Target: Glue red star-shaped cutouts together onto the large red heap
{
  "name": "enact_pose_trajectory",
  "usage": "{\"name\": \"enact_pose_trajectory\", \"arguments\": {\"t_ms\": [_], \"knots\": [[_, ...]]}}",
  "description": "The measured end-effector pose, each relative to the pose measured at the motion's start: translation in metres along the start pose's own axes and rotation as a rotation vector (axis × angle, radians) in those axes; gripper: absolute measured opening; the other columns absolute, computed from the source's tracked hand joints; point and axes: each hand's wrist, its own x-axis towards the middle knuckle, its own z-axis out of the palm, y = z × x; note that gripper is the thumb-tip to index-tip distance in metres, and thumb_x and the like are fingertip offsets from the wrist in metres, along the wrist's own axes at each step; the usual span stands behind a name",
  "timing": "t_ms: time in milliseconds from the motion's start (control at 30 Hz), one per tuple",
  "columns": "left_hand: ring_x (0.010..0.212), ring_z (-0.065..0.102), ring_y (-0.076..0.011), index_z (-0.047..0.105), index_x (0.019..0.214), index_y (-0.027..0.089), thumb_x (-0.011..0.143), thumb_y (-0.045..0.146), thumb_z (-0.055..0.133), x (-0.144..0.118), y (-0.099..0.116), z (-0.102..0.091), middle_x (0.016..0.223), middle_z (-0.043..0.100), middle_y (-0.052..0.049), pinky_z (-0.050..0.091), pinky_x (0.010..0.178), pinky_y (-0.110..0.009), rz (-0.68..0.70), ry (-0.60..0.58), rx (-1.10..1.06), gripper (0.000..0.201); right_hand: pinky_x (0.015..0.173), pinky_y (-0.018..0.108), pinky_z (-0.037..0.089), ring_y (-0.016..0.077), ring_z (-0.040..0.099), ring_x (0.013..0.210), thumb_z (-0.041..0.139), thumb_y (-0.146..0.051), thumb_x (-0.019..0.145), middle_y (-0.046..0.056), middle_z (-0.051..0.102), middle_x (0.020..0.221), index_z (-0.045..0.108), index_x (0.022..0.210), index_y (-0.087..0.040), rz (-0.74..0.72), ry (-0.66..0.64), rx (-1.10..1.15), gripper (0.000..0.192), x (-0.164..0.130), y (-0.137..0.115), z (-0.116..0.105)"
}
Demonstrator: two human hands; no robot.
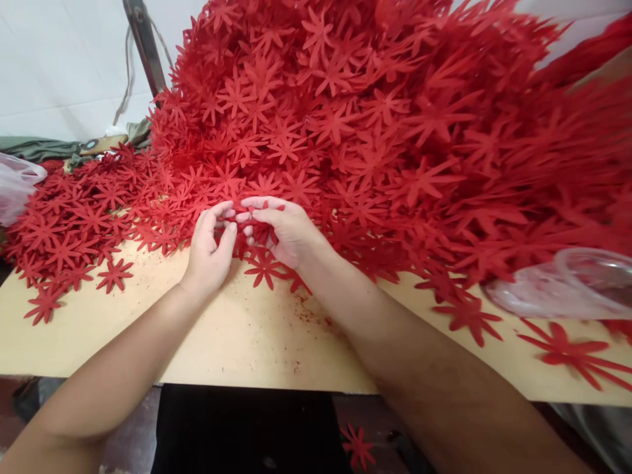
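A large heap of red flower-shaped cutouts (340,118), with narrow petals, rises in front of me. At its lower edge my left hand (210,249) curves its fingers, the thumb apart from the index finger, and nothing plainly shows in its grasp. Facing it, fingertips close to the left ones, my right hand (286,230) is bent around a red flower cutout (266,206). Bits of red petal stick out between its thumb and fingers; the rest is hidden by the hand. Just below the hands, another flower cutout (264,270) lies flat.
The pale tabletop (237,329) carries red crumbs. Loose cutouts lie at left and right. A clear plastic container (543,289) stands right, a plastic bag (20,184) left. Green cloth (39,148) and a dark metal bar (145,49) are behind. One cutout (358,446) is below the table edge.
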Motion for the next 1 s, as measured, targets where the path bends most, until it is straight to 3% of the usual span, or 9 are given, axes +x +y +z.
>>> {"name": "enact_pose_trajectory", "arguments": {"t_ms": [100, 267, 433, 533, 733, 867, 1000], "knots": [[0.102, 0.056, -0.0174, 0.056, 0.113, 0.018, 0.086, 0.030, 0.051, 0.000, 0.000, 0.000, 0.108, 0.058, -0.009, 0.045, 0.095, -0.035, 0.014, 0.008, 0.023, 0.029, 0.037, 0.016, 0.038, 0.0045, 0.046, 0.036, 0.046, -0.014, 0.087, -0.005, 0.057, 0.050, 0.057, 0.079, -0.015, -0.026, -0.002, -0.021, 0.013, -0.001, -0.003, 0.000], [0.103, 0.056, -0.0169, 0.060, 0.107, 0.018, 0.087, 0.030, 0.051, 0.001, 0.002, -0.001, 0.106, 0.060, -0.008, 0.044, 0.096, -0.034, 0.027, -0.023, 0.038, 0.025, 0.030, 0.015, 0.018, 0.0019, 0.024, 0.029, 0.057, -0.050, 0.082, -0.010, 0.035, 0.036, 0.043, 0.059, -0.018, -0.050, -0.069, -0.045, 0.042, -0.001, -0.007, -0.002], [0.102, 0.057, -0.0168, 0.061, 0.103, 0.017, 0.087, 0.029, 0.049, -0.001, 0.006, 0.004, 0.105, 0.061, -0.008, 0.045, 0.096, -0.033, 0.025, -0.045, 0.042, 0.023, 0.029, 0.019, 0.013, 0.0027, 0.017, 0.027, 0.052, -0.066, 0.077, -0.009, 0.027, 0.033, 0.029, 0.051, -0.021, -0.026, -0.086, -0.093, 0.057, -0.001, -0.007, -0.003], [0.101, 0.057, -0.0169, 0.061, 0.102, 0.016, 0.088, 0.028, 0.048, 0.001, 0.010, 0.007, 0.103, 0.061, -0.008, 0.044, 0.096, -0.034, 0.039, -0.058, 0.059, 0.023, 0.031, 0.020, 0.019, 0.0043, 0.023, 0.028, 0.050, -0.069, 0.077, -0.007, 0.031, 0.034, 0.032, 0.051, -0.021, -0.032, -0.067, -0.068, 0.057, 0.000, -0.007, -0.002], [0.102, 0.055, -0.0183, 0.058, 0.111, 0.018, 0.085, 0.037, 0.053, 0.012, 0.010, 0.008, 0.108, 0.056, -0.010, 0.044, 0.097, -0.036, 0.057, -0.067, 0.140, 0.032, 0.048, 0.022, 0.045, 0.0112, 0.056, 0.052, 0.050, -0.070, 0.076, -0.001, 0.054, 0.051, 0.052, 0.064, -0.020, -0.028, -0.081, 0.020, 0.051, 0.003, -0.007, -0.003], [0.104, 0.053, -0.0183, 0.057, 0.116, 0.019, 0.081, 0.039, 0.060, 0.014, 0.007, 0.008, 0.114, 0.050, -0.009, 0.045, 0.096, -0.036, 0.089, -0.071, 0.181, 0.040, 0.053, 0.027, 0.050, 0.0146, 0.061, 0.061, 0.052, -0.064, 0.078, 0.001, 0.059, 0.061, 0.055, 0.068, -0.020, -0.023, -0.073, 0.050, 0.045, 0.004, -0.008, -0.004], [0.095, 0.054, -0.0161, 0.060, 0.112, 0.021, 0.080, 0.033, 0.063, 0.011, 0.006, 0.010, 0.111, 0.052, -0.008, 0.047, 0.091, -0.034, 0.156, -0.129, 0.221, 0.034, 0.053, 0.028, 0.050, 0.0144, 0.061, 0.062, 0.049, -0.057, 0.083, 0.002, 0.058, 0.062, 0.052, 0.064, -0.020, -0.003, -0.049, 0.079, 0.042, 0.002, -0.008, -0.001]]}}
